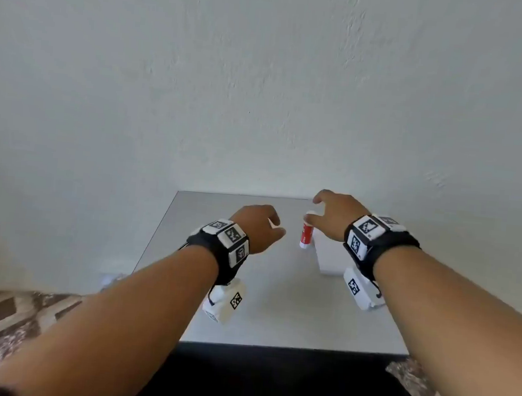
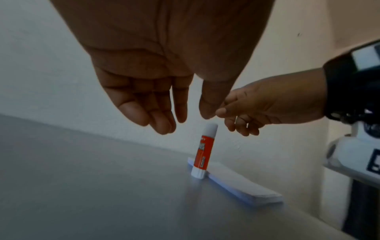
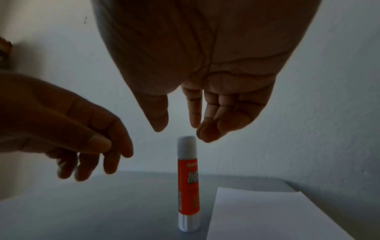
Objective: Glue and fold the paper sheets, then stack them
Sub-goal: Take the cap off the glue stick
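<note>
Here, both hands (image 1: 295, 220) open, empty.

- A grey bench (image 1: 244, 307) with a smooth, dull top, its far edge set against the wall.
- A white, rough-plastered wall (image 1: 263, 87) rising behind the bench.
- A patterned floor (image 1: 6, 311) of brown and cream diamond shapes, showing on both sides of the bench.
- Something small and pale (image 1: 109, 279) on the floor by the wall; too blurred to name.

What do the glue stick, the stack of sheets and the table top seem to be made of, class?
Glue stick: likely plastic; smooth white tube and cap, glossy orange-red label.
Stack of sheets: paper, matt white, thin layered edges showing.
Table top: unclear, perhaps laminate or metal; smooth grey with a soft sheen and faint reflection under the stick.
</note>
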